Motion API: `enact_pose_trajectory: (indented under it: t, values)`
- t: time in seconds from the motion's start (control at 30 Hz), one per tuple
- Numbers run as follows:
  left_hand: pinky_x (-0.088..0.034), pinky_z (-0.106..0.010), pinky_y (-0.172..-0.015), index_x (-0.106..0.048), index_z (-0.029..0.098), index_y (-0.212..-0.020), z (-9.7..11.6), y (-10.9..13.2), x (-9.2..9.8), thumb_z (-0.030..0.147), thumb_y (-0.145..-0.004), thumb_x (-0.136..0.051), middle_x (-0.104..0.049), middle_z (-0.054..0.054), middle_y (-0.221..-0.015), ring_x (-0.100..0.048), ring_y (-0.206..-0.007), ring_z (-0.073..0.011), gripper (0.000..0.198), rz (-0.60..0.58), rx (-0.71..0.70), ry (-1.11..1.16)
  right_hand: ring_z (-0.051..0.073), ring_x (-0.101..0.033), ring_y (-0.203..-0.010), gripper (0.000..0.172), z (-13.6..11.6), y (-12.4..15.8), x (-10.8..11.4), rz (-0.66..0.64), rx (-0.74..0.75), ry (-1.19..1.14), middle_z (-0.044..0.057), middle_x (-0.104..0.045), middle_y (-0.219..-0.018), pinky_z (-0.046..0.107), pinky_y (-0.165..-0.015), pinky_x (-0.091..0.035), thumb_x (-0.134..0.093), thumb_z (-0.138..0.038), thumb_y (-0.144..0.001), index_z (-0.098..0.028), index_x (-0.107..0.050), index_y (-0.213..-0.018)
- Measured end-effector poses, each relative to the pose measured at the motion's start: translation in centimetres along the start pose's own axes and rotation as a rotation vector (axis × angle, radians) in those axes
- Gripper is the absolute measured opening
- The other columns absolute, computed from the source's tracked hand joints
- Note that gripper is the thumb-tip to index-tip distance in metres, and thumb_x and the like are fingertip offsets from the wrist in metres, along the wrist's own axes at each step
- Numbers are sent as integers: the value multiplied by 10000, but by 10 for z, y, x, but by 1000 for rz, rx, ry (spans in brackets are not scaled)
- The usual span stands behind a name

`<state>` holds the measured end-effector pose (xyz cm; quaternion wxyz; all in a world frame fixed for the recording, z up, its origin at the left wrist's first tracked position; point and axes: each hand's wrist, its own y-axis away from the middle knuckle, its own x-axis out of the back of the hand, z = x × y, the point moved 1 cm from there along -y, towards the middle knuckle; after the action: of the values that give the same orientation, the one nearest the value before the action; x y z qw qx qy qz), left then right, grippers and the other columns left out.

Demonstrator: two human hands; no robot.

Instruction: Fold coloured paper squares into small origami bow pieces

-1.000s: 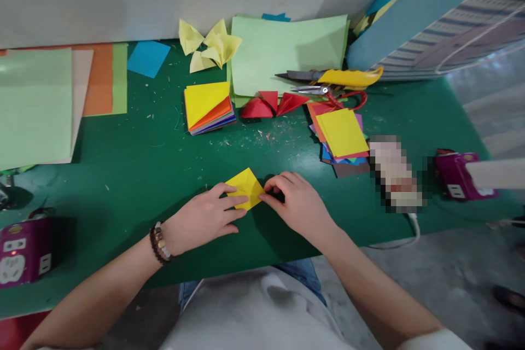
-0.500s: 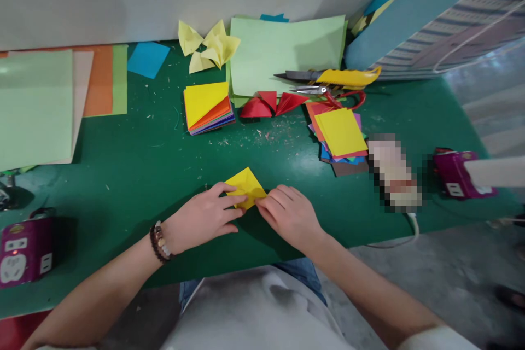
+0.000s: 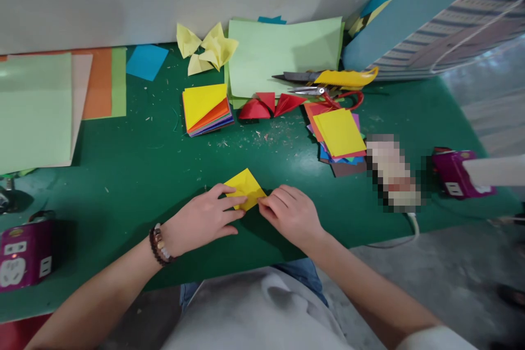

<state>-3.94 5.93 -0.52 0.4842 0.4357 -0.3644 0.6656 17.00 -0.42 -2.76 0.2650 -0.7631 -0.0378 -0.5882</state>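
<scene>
A person's left hand (image 3: 200,220) pins a folded square of yellow origami paper (image 3: 245,187) to a green work table (image 3: 123,186), its fingers laid flat and close together across the paper's left side. The right hand (image 3: 290,216) meets the paper's right corner, its fingertips (image 3: 264,202) bunched and pinching the edge. The paper lies between the two hands, near the table's front edge. A fold appears to be in hand, and the pinched corner seems to call for a firm crease. A beaded bracelet (image 3: 158,244) circles the left wrist. Farther along the table lie a stack of colored paper squares (image 3: 204,109), folded red paper pieces (image 3: 262,106), red-handled scissors (image 3: 324,90) and pale green sheets (image 3: 283,57).
</scene>
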Motion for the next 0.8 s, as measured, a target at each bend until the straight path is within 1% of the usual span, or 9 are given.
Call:
enact_pose_trajectory:
  t: [0.13, 0.27, 0.33, 0.4, 0.47, 0.57, 0.63, 0.73, 0.8]
  values:
    - [-352, -363, -1064, -622, 183, -1131, 0, 0, -1, 373, -880, -624, -641, -34, -1219, -528, -1179, -192, 315, 1, -12, -3, 153, -468, -623, 242, 1, -5, 0, -28, -15, 37, 7, -527, -587, 290, -595, -362, -520, -83, -819, -198, -540, -607]
    - [-350, -357, -1062, -620, 191, -1134, 0, 0, 0, 379, -878, -626, -631, -22, -1239, -516, -1186, -190, 317, -7, 0, -4, 141, -482, -613, 213, 6, -7, 7, -57, -59, -11, -2, -530, -593, 273, -599, -382, -527, -73, -801, -195, -541, -627]
    - [-353, -353, -1059, -621, 194, -1125, 0, 0, 1, 377, -882, -623, -633, -20, -1239, -514, -1191, -183, 305, -9, 3, 0, 132, -486, -607, 198, 9, -6, 12, -25, -118, -46, -10, -525, -593, 258, -594, -386, -532, -88, -814, -197, -552, -651]
    - [-358, -351, -1053, -620, 197, -1119, 0, 0, 2, 373, -887, -616, -635, -19, -1238, -516, -1189, -175, 290, -15, 3, 9, 126, -483, -598, 186, 11, -5, 15, 35, -164, -46, -15, -517, -583, 250, -593, -390, -545, -108, -826, -200, -560, -666]
    - [-364, -353, -1049, -619, 199, -1119, 0, 0, 2, 375, -884, -619, -630, -20, -1246, -511, -1194, -179, 294, -16, 8, 18, 131, -491, -605, 186, 10, -4, 15, 55, -141, -23, -10, -528, -585, 257, -601, -392, -551, -114, -832, -202, -567, -668]
    - [-364, -361, -1052, -619, 199, -1130, -1, 0, 1, 385, -879, -622, -627, -28, -1248, -510, -1193, -191, 313, -4, 11, 19, 145, -503, -635, 210, 7, -4, 9, -9, -27, 3, 6, -556, -605, 275, -606, -374, -533, -104, -846, -199, -576, -663]
    - [-351, -363, -1063, -621, 196, -1129, -1, 1, -1, 387, -888, -609, -631, -30, -1241, -518, -1183, -191, 308, -2, -1, 20, 151, -494, -640, 229, 7, -6, 6, -48, 20, 33, 12, -553, -607, 284, -600, -356, -521, -100, -849, -195, -572, -647]
    - [-340, -361, -1069, -619, 195, -1141, -2, 2, -2, 387, -898, -595, -625, -25, -1250, -514, -1188, -195, 312, -9, -7, 22, 154, -481, -635, 242, 12, -8, 7, -85, 31, 93, 15, -534, -599, 290, -591, -344, -513, -90, -833, -191, -559, -618]
    - [-347, -360, -1063, -619, 199, -1147, -2, 2, -2, 391, -896, -597, -619, -19, -1263, -507, -1196, -202, 317, -9, 4, 28, 150, -481, -625, 250, 16, -9, 10, -84, 21, 111, 12, -524, -588, 287, -584, -348, -507, -80, -827, -190, -554, -608]
